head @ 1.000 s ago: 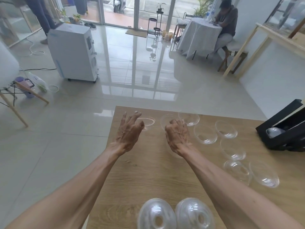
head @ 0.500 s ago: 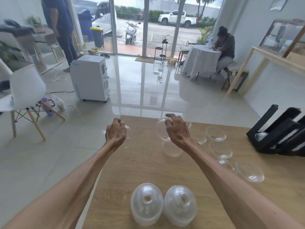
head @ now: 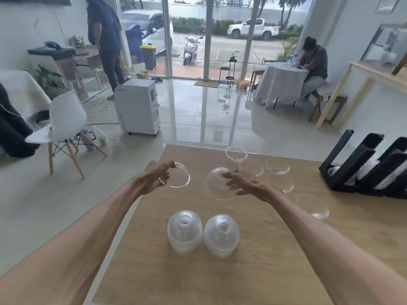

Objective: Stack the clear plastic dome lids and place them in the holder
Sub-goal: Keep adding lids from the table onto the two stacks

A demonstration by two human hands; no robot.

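My left hand grips one clear dome lid by its rim, lifted above the far left part of the wooden table. A second clear dome lid is held in my right hand, fingertips on its top. Both lids are tilted, about a hand's width apart. Two stacks of dome lids stand dome-up near the table's middle. Several loose lids lie open side up at the far right. The black holder stands at the right edge, with some lids inside.
The table's left edge drops to a tiled floor. A white chair and a white appliance stand on the floor to the left. One person stands at the back left, another sits at a covered table at the back right.
Both hands closed on a lid each and lifted them off the table, turning them on their sides. The camera tilted up, showing more of the room.
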